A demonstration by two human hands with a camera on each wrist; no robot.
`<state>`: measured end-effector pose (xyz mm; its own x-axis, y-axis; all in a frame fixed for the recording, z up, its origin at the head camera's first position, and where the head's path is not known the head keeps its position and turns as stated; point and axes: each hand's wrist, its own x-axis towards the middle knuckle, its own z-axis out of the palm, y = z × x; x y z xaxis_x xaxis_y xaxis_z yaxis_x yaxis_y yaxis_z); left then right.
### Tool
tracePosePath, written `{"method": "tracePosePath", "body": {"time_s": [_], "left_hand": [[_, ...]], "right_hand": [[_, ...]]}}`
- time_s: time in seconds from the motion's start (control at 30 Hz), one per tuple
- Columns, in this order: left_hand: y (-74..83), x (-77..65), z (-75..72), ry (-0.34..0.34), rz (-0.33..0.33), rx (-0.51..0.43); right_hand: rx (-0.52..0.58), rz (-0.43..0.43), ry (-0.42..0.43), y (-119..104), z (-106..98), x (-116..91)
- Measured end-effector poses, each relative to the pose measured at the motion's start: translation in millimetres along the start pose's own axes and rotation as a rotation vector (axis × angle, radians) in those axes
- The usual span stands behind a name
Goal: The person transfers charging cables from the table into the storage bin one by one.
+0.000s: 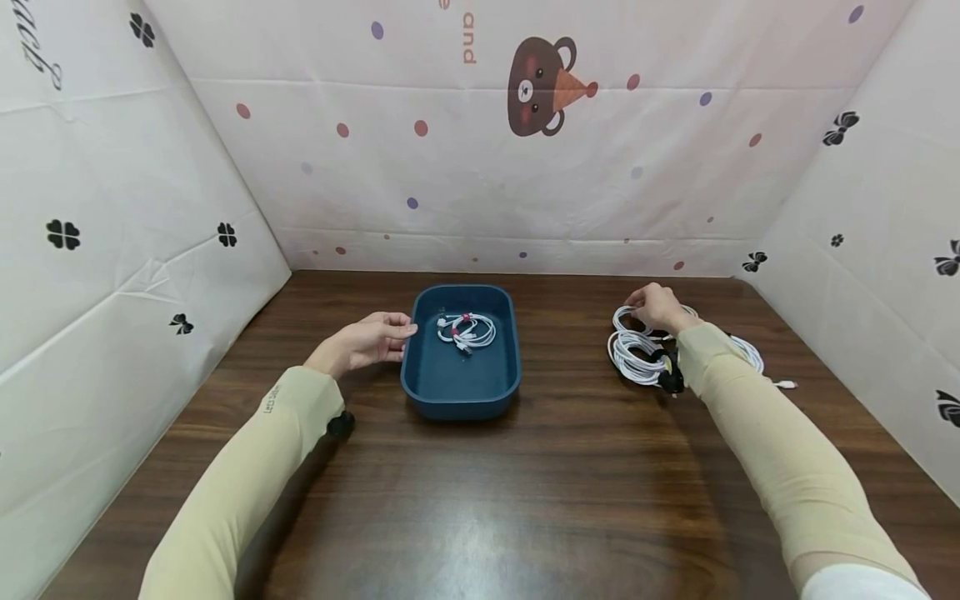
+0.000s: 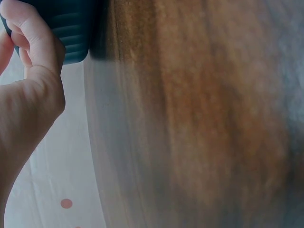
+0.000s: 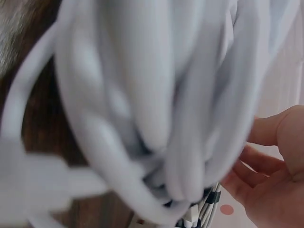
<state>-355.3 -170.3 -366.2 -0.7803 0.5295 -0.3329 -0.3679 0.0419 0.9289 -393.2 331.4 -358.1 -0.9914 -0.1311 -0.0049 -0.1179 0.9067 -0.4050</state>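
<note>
My left hand [image 1: 375, 337] holds the left wall of a dark blue rectangular bin [image 1: 461, 396], thumb at the rim and fingers along the outside. In the left wrist view, the hand [image 2: 35, 52] appears at the bin's ribbed side [image 2: 73, 40]. Inside the bin lies a small coiled white cable [image 1: 467, 332] with red ties. Over at the right, my right hand [image 1: 658, 308] reaches down onto coiled white cables [image 1: 633, 354]. In the right wrist view thick white loops [image 3: 142, 71] hide the fingertips of that hand [image 3: 273, 175]; I cannot tell whether they grip a cable.
Black ties [image 1: 670, 375] sit among the right-hand cables, and a white plug end [image 1: 786, 384] sticks out to the right. Everything rests on a dark wood-grain table [image 1: 480, 500]. Printed white sheets [image 1: 465, 183] wall off the back and both sides.
</note>
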Motion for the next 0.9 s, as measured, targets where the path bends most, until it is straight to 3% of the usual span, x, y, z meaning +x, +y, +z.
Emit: {"method": "tracePosePath", "body": {"time_s": [0.43, 0.9], "left_hand": [[-0.7, 0.5, -0.4, 0.0, 0.002, 0.002], [-0.7, 0.6, -0.1, 0.001, 0.006, 0.003]], "right_hand": [[0.003, -0.055, 0.013, 3, -6, -1], [0.002, -0.064, 0.097, 11, -14, -9]]}}
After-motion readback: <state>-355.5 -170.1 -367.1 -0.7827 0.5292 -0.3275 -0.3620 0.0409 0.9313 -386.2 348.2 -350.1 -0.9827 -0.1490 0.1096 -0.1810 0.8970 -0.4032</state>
